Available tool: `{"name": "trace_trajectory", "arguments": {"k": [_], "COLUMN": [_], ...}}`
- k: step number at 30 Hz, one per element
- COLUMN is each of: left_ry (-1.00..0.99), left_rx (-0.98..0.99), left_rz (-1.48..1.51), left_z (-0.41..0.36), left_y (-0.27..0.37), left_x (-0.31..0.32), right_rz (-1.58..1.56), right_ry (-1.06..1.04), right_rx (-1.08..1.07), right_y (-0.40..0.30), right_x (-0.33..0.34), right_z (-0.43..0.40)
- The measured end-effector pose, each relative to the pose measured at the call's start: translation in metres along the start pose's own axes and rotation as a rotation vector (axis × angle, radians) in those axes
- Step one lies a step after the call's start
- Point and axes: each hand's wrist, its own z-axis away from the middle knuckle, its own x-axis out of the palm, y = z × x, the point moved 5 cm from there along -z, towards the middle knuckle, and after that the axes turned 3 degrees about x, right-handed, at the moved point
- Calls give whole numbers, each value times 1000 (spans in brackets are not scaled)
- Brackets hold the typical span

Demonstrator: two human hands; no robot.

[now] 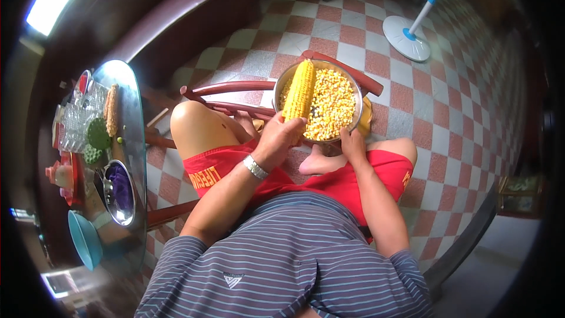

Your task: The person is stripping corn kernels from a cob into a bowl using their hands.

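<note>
My left hand [282,130] is wrapped around the lower end of a yellow corn cob [301,88]. Rows of kernels still cover the side of the cob that faces me, and it slants over the left part of a round metal bowl [360,112]. Loose yellow corn kernels [331,104] fill much of the bowl. At the bowl's near right edge, my right hand [352,143] has its fingers on the rim and seems to grip it. Beneath the bowl is a red wooden frame [368,81], perhaps a stool or chair.
On the left, a glass-topped table [139,141] holds bare corncobs [111,110], green lotus seed pods [98,134], clear plastic packaging [81,119], a metal basin with purple cloth [119,187] and a blue bowl [84,239]. A standing fan's base [406,37] rests on the checkered floor [446,141].
</note>
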Motion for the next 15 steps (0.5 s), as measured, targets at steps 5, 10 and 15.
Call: {"name": "trace_trajectory", "arguments": {"k": [5,10,15], "left_ry": [10,-79,-70], "left_rx": [-88,-121,-88], "left_rz": [-44,-64,-85], "left_z": [2,-1,-13], "left_y": [-24,-37,-43], "left_x": [13,11,5], "right_rz": [-39,-66,-95], "right_ry": [-53,-64,-23], "right_rx": [60,41,67], "right_y": [-13,-10,-7], "right_x": [-11,-13,-7], "right_z": [10,10,8]}}
